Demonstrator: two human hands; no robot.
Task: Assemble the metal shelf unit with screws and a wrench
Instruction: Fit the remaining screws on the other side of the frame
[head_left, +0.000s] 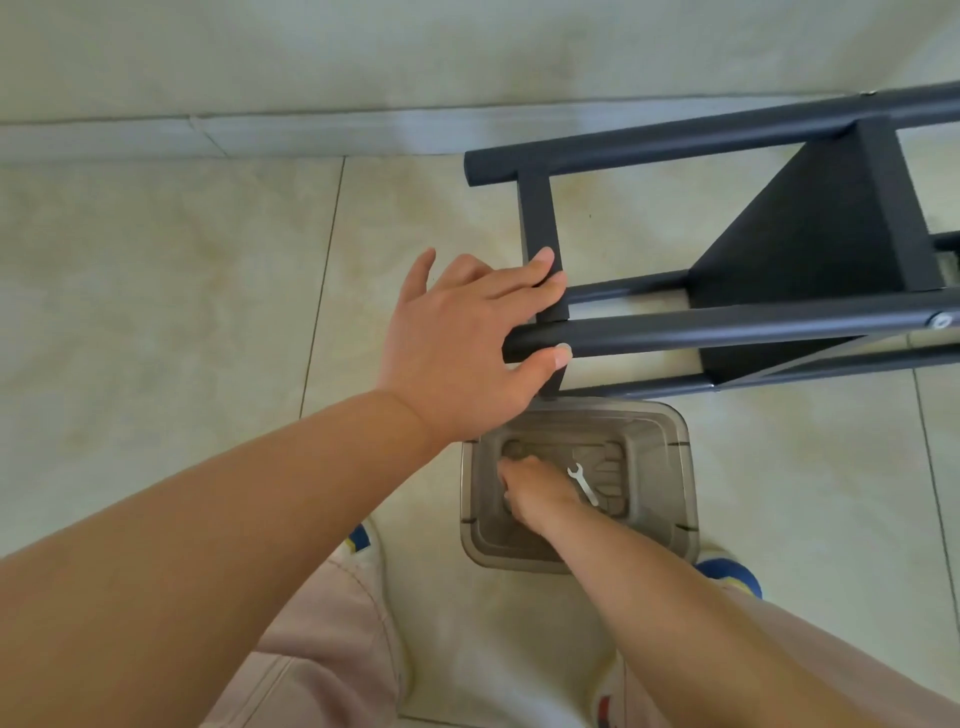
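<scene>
A view straight down onto a pale tiled floor (156, 291) is shown, with a grey skirting strip along a wall (208, 52) across the top of the frame. From the lower left a bare forearm reaches up toward the centre, and the left hand (462, 338) is laid on the end of a black metal shelf unit (779, 234), its fingers fairly straight and spread over a short crossbar and its thumb pressed against the end of a round tube. The shelf unit is seen lying on its side across the upper right of the frame, with long tubes running off the right edge, a flat black panel between them and a silver screw head (939, 321) visible on one tube at the far right. Just below the shelf unit, at lower centre, a translucent grey plastic bin (675, 467) stands on the floor. The right hand (535, 491) is reached down into the bin with its fingers curled; what they hold cannot be told. A small silver wrench (583, 483) is seen just beside that hand, inside the bin. At the bottom, pale trouser legs and two shoes with blue trim are visible
</scene>
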